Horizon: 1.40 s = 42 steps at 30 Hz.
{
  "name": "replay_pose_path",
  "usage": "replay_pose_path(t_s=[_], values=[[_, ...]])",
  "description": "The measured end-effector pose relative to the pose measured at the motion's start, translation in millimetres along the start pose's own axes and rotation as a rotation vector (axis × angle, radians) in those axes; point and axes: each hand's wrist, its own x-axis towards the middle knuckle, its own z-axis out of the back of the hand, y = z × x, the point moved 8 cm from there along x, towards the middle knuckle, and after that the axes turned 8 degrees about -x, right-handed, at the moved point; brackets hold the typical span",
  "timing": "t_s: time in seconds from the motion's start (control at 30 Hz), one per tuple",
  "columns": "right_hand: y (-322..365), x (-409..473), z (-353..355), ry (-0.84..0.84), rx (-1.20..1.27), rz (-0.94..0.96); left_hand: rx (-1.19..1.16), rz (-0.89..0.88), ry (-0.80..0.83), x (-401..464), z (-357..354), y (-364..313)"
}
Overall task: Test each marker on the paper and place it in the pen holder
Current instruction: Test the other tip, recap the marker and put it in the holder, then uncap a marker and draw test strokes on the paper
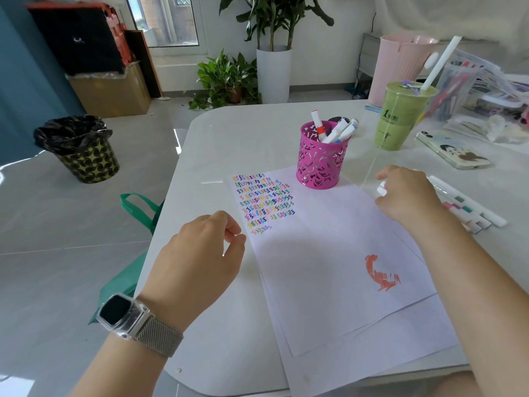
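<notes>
Bright daylight from the window (169, 21) at top left. Glare streaks on the floor (71, 224) and a soft sheen on the worktop (229, 133). Faint shadow under both arms, across the paper (329, 267). Right hand (406, 193) motion-blurred, esp. at the fingertips. Wide-angle bend at edges; top right corner washed out and smeared.

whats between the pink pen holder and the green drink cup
Head view: only bare white table between the pink cut-out metal pen holder and the green plastic drink cup.
</notes>
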Motion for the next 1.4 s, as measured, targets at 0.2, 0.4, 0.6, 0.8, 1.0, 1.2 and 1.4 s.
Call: replay_pose_path(t_s=[0.2,0.4,0.6,0.8,1.0,1.2,1.4], values=[[-1,-1,1,-0.054,0.010,-0.018,-0.005,-0.003,-0.005,1,1,0],[0,-6,7,-0.060,0.004,-0.044,-0.001,-0.006,-0.013,1,1,0],[32,-27,48,-0.269,0.130,0.089,0.002,-0.020,-0.017,1,1,-1],[76,-63,70,-0.324,0.549,0.249,-0.022,-0.018,-0.001,1,-1,-4],[135,-98,39,0.095,1.152,0.320,-0.289,0.019,0.124,-3,-13,-17],[149,-110,35,0.195,1.430,0.257,-0.500,0.018,0.160,0,-16,-24],[145,-108,33,0.252,1.551,0.223,-0.473,0.028,0.106,-2,-9,-24]])
